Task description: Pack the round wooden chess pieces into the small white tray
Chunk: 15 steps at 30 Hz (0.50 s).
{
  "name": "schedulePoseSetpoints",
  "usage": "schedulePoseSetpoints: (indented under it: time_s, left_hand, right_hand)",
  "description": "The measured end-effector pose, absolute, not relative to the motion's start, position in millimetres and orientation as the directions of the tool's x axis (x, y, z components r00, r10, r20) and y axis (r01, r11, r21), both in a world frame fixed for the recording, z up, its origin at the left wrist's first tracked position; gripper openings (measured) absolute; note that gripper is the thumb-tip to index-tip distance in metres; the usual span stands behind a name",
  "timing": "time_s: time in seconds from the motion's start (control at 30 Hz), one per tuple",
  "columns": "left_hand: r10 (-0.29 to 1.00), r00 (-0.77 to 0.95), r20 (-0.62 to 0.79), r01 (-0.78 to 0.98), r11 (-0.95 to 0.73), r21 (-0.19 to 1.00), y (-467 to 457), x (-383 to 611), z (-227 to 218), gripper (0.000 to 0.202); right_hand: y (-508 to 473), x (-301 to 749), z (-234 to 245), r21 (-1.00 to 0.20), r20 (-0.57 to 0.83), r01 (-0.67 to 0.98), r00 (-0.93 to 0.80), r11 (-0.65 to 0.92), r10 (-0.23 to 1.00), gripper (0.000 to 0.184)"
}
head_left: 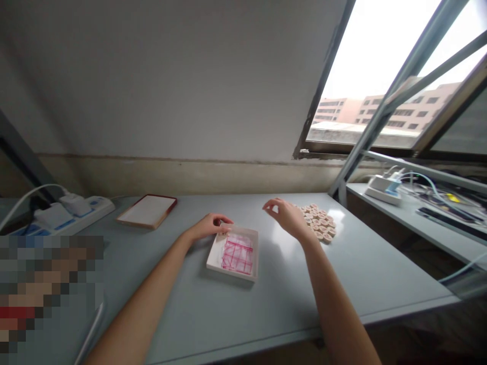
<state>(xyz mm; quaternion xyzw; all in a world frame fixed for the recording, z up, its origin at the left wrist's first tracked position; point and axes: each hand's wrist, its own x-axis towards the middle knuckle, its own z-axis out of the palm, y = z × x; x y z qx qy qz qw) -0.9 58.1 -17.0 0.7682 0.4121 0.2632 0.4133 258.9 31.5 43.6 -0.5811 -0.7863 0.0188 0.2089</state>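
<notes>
A shallow white box (255, 256) sits on the grey table. Inside it lies a crumpled, clear-looking sheet or bag with pink lines (238, 255). My left hand (205, 228) grips the box at its far left corner, with fingers and thumb around the rim. To the right of the box, my right hand (284, 215) is raised over the table with thumb and fingertips pinched together. Whether something small is between those fingertips I cannot make out. A cluster of small round wooden discs with reddish marks (321, 223) lies just beyond my right hand, partly hidden by it.
A shallow tray or lid with a reddish edge (148, 210) rests at the back left. Farther left stands a white power strip (89, 209) with plugs and cables. Another bench (411, 213) on the right carries a power strip and cables. A wall closes off the back.
</notes>
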Motion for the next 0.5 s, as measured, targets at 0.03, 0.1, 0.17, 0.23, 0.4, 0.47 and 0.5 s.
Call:
schedulePoseSetpoints:
  time_s: [0.03, 0.1, 0.17, 0.23, 0.4, 0.47, 0.5]
  left_hand:
    - [0.841, 0.539, 0.052, 0.420, -0.322, 0.849, 57, -1, -15, 0.040]
    - [0.820, 0.571, 0.035, 0.403, -0.317, 0.858, 55, -2, -13, 0.043]
    - [0.814, 0.580, 0.022, 0.381, -0.295, 0.876, 54, -1, -13, 0.044]
    - [0.821, 0.571, 0.012, 0.370, -0.271, 0.889, 54, 1, -14, 0.043]
    - [0.842, 0.539, 0.030, 0.409, -0.292, 0.864, 57, 3, -20, 0.040]
    - [0.847, 0.530, 0.043, 0.432, -0.313, 0.846, 58, 2, -21, 0.040]
    - [0.847, 0.530, 0.046, 0.435, -0.319, 0.842, 58, 2, -21, 0.041]
  right_hand:
    - [34, 271, 43, -0.197, 0.279, 0.962, -0.127, 0.186, 0.952, 0.018]
    - [39, 293, 36, -0.060, 0.185, 0.998, 0.028, -0.017, 0.982, 0.018]
    - [45, 308, 28, 0.000, 0.101, 0.996, 0.092, -0.092, 0.991, 0.019]
    - [48, 314, 22, -0.007, 0.054, 0.996, 0.090, -0.089, 0.995, 0.019]
    - [50, 310, 20, -0.068, 0.010, 0.995, 0.071, -0.070, 0.997, 0.021]
    - [50, 306, 20, -0.087, 0.017, 0.996, 0.035, -0.033, 0.999, 0.020]
    - [51, 305, 19, -0.099, 0.017, 0.995, 0.006, -0.005, 1.000, 0.020]
